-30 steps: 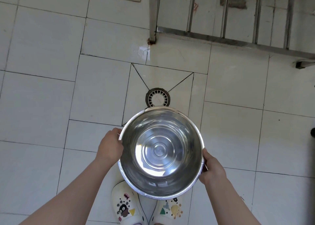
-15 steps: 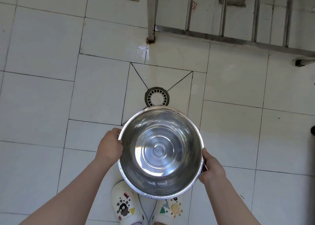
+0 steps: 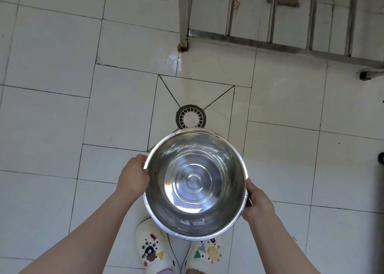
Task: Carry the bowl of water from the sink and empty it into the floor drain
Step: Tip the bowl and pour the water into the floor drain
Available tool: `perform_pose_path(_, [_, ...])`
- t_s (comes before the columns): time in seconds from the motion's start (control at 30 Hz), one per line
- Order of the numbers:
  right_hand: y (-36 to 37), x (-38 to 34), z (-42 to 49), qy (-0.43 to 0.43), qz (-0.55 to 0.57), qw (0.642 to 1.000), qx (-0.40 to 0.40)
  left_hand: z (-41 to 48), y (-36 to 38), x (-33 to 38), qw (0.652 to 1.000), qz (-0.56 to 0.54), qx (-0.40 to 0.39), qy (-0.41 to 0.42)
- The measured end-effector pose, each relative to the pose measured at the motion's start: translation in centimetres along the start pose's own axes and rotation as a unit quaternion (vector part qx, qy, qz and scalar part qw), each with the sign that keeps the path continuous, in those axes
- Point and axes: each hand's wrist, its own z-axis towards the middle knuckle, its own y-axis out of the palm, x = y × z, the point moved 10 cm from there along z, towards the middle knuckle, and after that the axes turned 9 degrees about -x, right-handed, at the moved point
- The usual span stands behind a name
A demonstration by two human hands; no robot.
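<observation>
A round steel bowl with clear water in it is held level above the white tiled floor. My left hand grips its left rim and my right hand grips its right rim. The round floor drain, a white slotted cover in a dark ring, lies on the floor just beyond the bowl's far edge; the rim hides the drain's near part.
A steel frame with a rusty-footed leg and a low crossbar stands beyond the drain. A small puddle lies near that leg. My two white clogs are below the bowl.
The drain and the steel frame have slid slightly up the view. The bowl and both hands keep the same hold.
</observation>
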Motion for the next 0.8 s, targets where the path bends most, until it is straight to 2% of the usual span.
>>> perform_pose_path(0.8, [0.32, -0.1, -0.13, 0.007, 0.004, 1.0, -0.004, -0.06, -0.21, 0.31, 1.0, -0.007, -0.006, 0.0])
